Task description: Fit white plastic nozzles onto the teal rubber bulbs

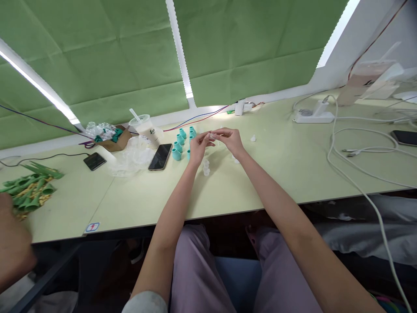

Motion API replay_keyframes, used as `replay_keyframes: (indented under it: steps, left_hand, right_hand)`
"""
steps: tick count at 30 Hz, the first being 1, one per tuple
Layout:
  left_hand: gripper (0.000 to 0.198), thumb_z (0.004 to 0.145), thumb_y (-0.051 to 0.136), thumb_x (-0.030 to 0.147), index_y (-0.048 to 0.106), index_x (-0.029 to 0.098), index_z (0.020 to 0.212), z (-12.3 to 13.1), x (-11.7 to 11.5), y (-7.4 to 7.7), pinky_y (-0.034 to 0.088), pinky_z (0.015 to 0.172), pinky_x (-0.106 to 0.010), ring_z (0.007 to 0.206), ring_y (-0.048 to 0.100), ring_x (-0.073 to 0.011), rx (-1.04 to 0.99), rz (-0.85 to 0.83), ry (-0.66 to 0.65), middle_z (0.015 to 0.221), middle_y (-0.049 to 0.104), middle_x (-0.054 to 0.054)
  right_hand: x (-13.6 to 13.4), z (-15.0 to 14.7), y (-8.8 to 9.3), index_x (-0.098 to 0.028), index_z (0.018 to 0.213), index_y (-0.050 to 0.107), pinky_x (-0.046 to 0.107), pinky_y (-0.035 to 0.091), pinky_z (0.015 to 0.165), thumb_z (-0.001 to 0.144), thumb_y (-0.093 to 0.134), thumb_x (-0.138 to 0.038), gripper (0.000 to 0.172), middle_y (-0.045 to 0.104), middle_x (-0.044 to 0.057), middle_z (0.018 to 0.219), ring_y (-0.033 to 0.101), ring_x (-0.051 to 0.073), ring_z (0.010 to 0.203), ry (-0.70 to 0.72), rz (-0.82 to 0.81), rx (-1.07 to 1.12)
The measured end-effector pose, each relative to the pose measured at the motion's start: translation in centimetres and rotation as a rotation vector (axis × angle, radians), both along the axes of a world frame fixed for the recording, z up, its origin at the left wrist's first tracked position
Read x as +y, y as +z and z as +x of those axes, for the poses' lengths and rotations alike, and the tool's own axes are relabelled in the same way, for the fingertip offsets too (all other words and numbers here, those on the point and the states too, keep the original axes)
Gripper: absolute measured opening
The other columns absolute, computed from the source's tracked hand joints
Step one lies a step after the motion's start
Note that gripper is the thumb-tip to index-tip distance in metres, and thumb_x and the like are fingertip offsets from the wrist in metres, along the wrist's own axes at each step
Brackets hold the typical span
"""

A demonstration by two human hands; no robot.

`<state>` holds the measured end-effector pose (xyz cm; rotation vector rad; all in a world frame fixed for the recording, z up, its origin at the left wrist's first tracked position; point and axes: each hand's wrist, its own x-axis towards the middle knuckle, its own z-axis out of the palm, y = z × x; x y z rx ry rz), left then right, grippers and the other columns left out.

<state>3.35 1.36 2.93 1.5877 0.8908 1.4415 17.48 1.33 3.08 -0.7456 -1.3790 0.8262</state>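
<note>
My left hand [198, 148] and my right hand [230, 141] meet above the table, fingertips pinched together. Between them is a small whitish piece [212, 136], largely covered by the fingers, so its exact kind does not show. Left of my left hand stand several small teal bottle-shaped parts [177, 153] in rows; the hand hides some of them. Below the hands, a short row of small translucent white pieces [206, 168] rests on the table. One more white piece [253, 138] lies to the right of my right hand, and others are partly hidden beneath my right wrist.
Left of the teal parts are a phone [160, 157], a lidded drink cup [145, 129], a plastic bag [133, 156] and a cardboard box [117, 140]. A power strip [314, 117] and white cables [335, 152] occupy the right. Another person's arm [14, 243] is beside green parts [31, 189] at far left.
</note>
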Motion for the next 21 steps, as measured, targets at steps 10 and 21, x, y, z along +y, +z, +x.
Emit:
replay_keyframes:
  steps: [10, 21]
  left_hand:
    - [0.037, 0.071, 0.068, 0.042, 0.066, 0.011, 0.091, -0.8, 0.3, 0.5, 0.059, 0.072, -0.035, 0.063, 0.067, -0.0151, 0.050, -0.074, 0.041, 0.082, 0.071, -0.009]
    - [0.038, 0.075, 0.064, 0.046, 0.062, 0.014, 0.096, -0.8, 0.7, -0.1, 0.057, 0.057, -0.025, 0.053, 0.064, -0.0110, 0.120, 0.001, 0.095, 0.077, 0.071, -0.005]
  right_hand:
    - [-0.6, -0.1, 0.4, -0.023, 0.090, 0.072, 0.033, 0.049, 0.084, 0.066, 0.072, -0.040, 0.029, 0.071, 0.004, 0.095, 0.064, 0.020, 0.094, -0.020, 0.012, -0.134]
    - [0.0, -0.1, -0.4, -0.021, 0.095, 0.072, 0.035, 0.050, 0.088, 0.057, 0.078, -0.049, 0.048, 0.072, 0.005, 0.094, 0.064, 0.021, 0.095, 0.204, -0.241, 0.077]
